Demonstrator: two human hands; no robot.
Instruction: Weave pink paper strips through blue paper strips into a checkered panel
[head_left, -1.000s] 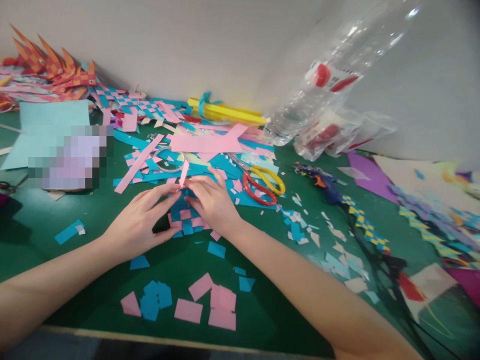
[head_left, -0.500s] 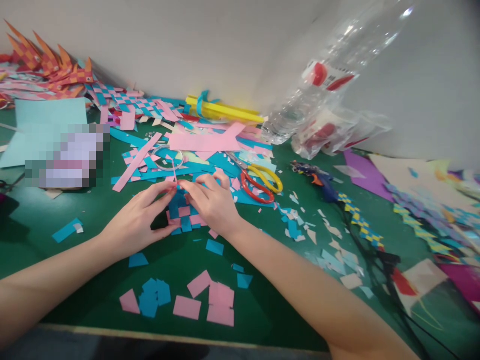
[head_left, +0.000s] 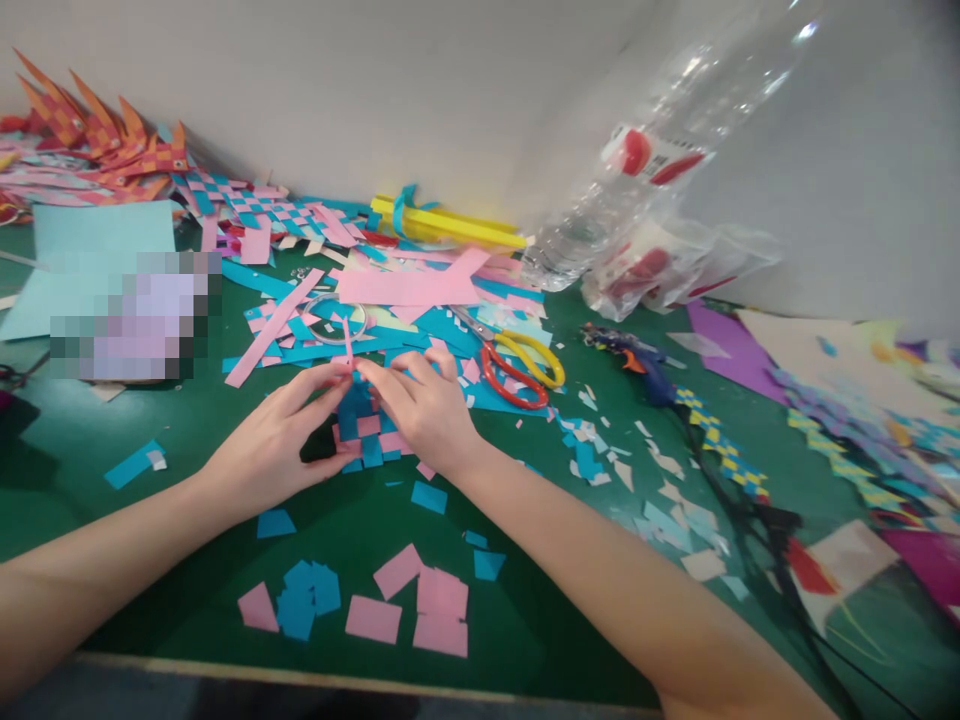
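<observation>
A small woven piece of pink and blue paper strips (head_left: 367,425) is held low over the green table between both hands. My left hand (head_left: 274,435) is closed on its left edge, thumb at the lower corner and fingertips at the upper one. Pinching at the top edge, my right hand (head_left: 427,405) covers the right part of the weave. A narrow pink strip (head_left: 348,343) sticks up from between the fingertips of both hands. Beyond the right hand lie scissors (head_left: 521,368) with red and yellow handles.
Pink and blue paper scraps (head_left: 442,610) lie near the front edge. Behind the hands are a pink sheet (head_left: 409,285), a tape ring (head_left: 335,318) and yellow strips (head_left: 457,226). At right are a glue gun (head_left: 649,370) with its cord and a plastic bottle (head_left: 592,215).
Both hands stay on the woven paper in almost the same pose. The whole view has shifted very slightly.
</observation>
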